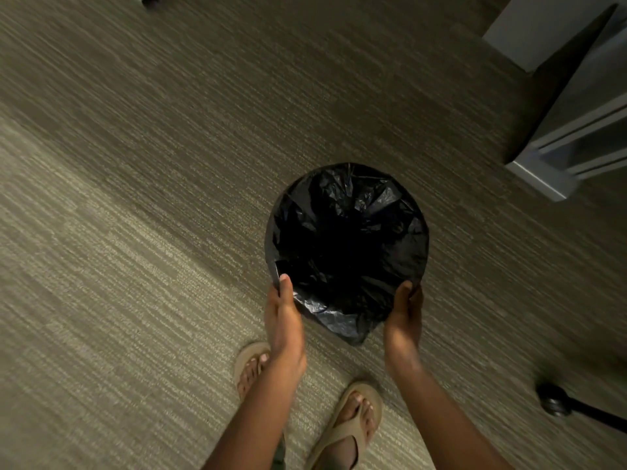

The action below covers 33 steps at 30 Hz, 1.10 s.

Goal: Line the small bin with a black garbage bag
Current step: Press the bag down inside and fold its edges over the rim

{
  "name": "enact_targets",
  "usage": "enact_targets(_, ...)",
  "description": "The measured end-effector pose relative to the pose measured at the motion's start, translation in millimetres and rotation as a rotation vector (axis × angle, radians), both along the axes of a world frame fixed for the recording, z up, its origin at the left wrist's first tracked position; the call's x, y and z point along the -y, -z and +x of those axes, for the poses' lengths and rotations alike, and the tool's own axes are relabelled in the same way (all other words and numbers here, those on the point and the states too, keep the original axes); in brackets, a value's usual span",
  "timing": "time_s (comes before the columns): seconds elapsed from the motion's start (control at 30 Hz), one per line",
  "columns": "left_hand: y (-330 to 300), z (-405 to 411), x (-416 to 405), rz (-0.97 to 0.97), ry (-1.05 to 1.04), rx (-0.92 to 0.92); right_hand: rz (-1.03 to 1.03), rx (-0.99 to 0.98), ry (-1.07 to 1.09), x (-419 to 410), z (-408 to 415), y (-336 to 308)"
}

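A small round bin [269, 245] is held above the carpet, seen from straight overhead. A black garbage bag [346, 239] covers its inside and is folded over the whole rim, with a loose flap hanging down the near side. My left hand [283, 320] grips the rim at the lower left, thumb on the plastic. On the lower right of the rim, my right hand [405, 317] clasps the bag-covered edge. The bin's walls are hidden under the bag.
Grey-green striped carpet [152, 215] covers the floor. A grey cabinet or furniture base [576, 137] stands at the upper right. A black chair caster and leg [556, 400] lie at the lower right. My sandalled feet [353, 422] are just below the bin.
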<state>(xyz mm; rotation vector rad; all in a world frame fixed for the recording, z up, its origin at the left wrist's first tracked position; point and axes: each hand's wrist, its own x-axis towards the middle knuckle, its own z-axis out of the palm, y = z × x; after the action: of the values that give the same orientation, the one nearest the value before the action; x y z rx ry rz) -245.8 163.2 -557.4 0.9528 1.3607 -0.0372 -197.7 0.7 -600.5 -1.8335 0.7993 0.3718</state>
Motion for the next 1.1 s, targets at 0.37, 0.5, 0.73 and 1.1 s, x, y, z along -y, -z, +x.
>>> enact_targets(0.37,-0.4,2.8,-24.3,0.194,-0.045,-0.187,-0.198,0.089,0.203,26.3,26.1,4.2)
enact_targets(0.5,-0.3,-10.4,-26.4,0.168,0.028,-0.169,-0.177,0.037,0.110,30.1,27.4,-3.7)
enact_targets(0.73,7.5,-3.1,-26.8,0.146,0.082,-0.109,0.043,-0.049,0.077,26.4,24.3,-1.1)
enact_targets(1.1,-25.3,9.3,-55.0,0.102,0.116,-0.131,0.010,-0.154,-0.064,6.4,41.4,-39.4)
